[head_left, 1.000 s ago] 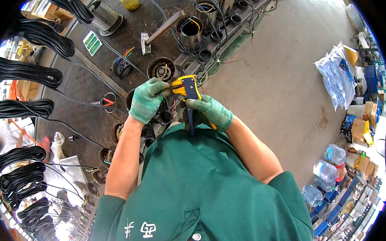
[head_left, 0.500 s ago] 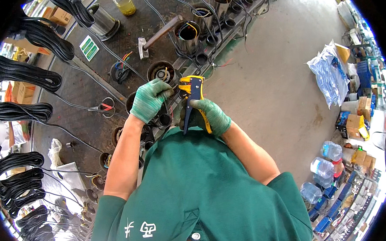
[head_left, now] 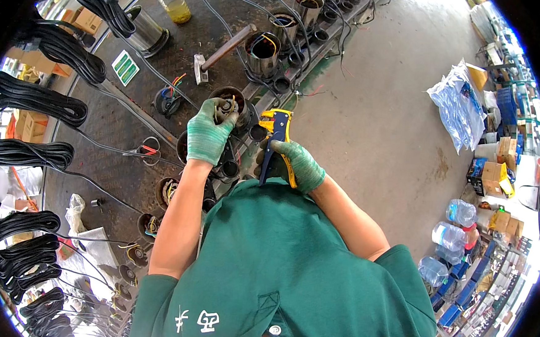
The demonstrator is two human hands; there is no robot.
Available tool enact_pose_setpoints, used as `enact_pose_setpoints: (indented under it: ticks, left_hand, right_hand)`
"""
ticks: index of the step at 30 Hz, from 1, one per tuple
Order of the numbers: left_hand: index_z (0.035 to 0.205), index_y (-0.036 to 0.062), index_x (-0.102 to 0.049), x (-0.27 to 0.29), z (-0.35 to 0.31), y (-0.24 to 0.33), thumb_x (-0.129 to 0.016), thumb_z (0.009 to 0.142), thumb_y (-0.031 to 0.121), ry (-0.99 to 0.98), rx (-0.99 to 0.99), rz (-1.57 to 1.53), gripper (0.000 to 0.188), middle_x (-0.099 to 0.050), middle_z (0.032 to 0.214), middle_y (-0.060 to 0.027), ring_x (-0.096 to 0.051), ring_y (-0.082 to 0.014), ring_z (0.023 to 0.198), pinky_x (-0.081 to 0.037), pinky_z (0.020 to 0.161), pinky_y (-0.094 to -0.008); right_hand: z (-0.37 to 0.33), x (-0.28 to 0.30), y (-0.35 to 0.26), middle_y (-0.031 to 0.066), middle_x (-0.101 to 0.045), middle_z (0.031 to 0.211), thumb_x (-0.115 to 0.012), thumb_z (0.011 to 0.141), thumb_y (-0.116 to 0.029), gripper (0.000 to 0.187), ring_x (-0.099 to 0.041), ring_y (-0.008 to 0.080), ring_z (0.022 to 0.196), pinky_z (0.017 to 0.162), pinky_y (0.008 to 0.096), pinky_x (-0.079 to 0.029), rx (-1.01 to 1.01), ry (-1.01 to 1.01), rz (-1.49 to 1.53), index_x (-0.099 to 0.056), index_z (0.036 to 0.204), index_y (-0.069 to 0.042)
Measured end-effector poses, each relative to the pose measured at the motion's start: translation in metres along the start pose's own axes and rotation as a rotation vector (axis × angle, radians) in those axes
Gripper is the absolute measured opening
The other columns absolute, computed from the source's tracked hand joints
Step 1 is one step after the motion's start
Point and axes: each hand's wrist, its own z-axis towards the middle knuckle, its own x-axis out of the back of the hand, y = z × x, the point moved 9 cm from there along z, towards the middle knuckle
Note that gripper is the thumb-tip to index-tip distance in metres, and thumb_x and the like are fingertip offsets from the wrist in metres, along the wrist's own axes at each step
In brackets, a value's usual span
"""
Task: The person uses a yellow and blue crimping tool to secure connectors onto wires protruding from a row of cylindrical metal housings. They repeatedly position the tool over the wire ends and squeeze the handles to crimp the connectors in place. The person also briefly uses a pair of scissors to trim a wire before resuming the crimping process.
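Observation:
My right hand [head_left: 300, 164], in a green-coated glove, grips a yellow-and-dark-blue wire stripper [head_left: 277, 132] by its handles, its jaws pointing away from me. My left hand [head_left: 210, 134], gloved alike, reaches to the mouth of a round metal motor housing [head_left: 242, 100]. Its thumb and fingers are apart, around the yellowish wire at the housing's middle; whether they touch it cannot be seen. Small black cups [head_left: 258, 132] stand between the housing and the stripper. Part of the housing is hidden behind the left hand.
A hammer [head_left: 225, 49] lies on the dark workbench [head_left: 112, 165] beyond my hands, near more metal cylinders [head_left: 263, 51] with cables. Red-handled scissors [head_left: 149, 150] and a coil with coloured wires [head_left: 168, 99] lie leftward. Black cable bundles [head_left: 36, 102] line the far left.
My left hand has moved from beside the stripper's jaws up and left to the motor housing, its fingers parting. The stripper has shifted slightly right, still in my right hand.

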Motion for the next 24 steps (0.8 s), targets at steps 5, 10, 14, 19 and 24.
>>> enact_pose_setpoints:
  ticks: [5, 10, 14, 19, 24]
  left_hand:
    - [0.116, 0.0034, -0.075, -0.006, 0.003, 0.001, -0.079, 0.094, 0.013, 0.04, -0.126, 0.05, 0.025, -0.077, 0.088, -0.0142, -0.069, -0.0196, 0.076, -0.056, 0.077, -0.0328]
    - [0.117, 0.0008, -0.074, -0.002, -0.005, -0.002, -0.074, 0.098, 0.008, 0.045, -0.12, -0.045, 0.02, -0.077, 0.093, -0.007, -0.066, -0.0098, 0.083, -0.055, 0.078, -0.0278]
    - [0.117, 0.0005, -0.073, -0.005, -0.012, -0.006, -0.072, 0.1, 0.007, -0.068, -0.203, -0.115, 0.019, -0.077, 0.099, -0.0049, -0.066, -0.0092, 0.089, -0.055, 0.083, -0.028]
    - [0.118, 0.0011, -0.073, -0.01, -0.016, -0.017, -0.071, 0.1, 0.004, -0.158, -0.228, -0.138, 0.019, -0.076, 0.103, -0.0061, -0.067, -0.0105, 0.093, -0.055, 0.086, -0.0295]
    - [0.117, 0.0001, -0.072, -0.008, -0.017, -0.001, -0.07, 0.098, 0.0, -0.178, -0.316, -0.034, 0.019, -0.076, 0.104, -0.0111, -0.071, -0.0167, 0.094, -0.056, 0.086, -0.0312]
  right_hand:
    - [-0.001, -0.005, -0.001, 0.0124, -0.072, 0.107, -0.073, 0.097, -0.034, 0.039, -0.072, 0.0267, 0.1, 0.09, 0.0449, -0.061, 0.017, -0.028, -0.061, -0.062, 0.124, -0.007]
    - [-0.002, -0.005, 0.001, 0.0112, -0.071, 0.108, -0.073, 0.097, -0.036, 0.042, -0.072, 0.0246, 0.099, 0.089, 0.0437, -0.061, 0.008, -0.043, -0.091, -0.061, 0.124, -0.007]
    - [0.002, -0.003, 0.001, 0.0113, -0.071, 0.111, -0.072, 0.098, -0.035, 0.044, -0.072, 0.0246, 0.1, 0.091, 0.0447, -0.062, 0.013, -0.042, -0.177, -0.06, 0.129, -0.006]
    - [0.004, -0.019, 0.002, 0.0133, -0.073, 0.114, -0.072, 0.1, -0.033, 0.044, -0.074, 0.0267, 0.102, 0.091, 0.045, -0.063, -0.081, -0.126, -0.062, -0.06, 0.133, -0.005]
    - [0.013, -0.029, 0.0, 0.0142, -0.074, 0.112, -0.072, 0.1, -0.032, 0.043, -0.076, 0.0279, 0.096, 0.085, 0.044, -0.065, -0.064, -0.163, -0.067, -0.061, 0.131, -0.004]
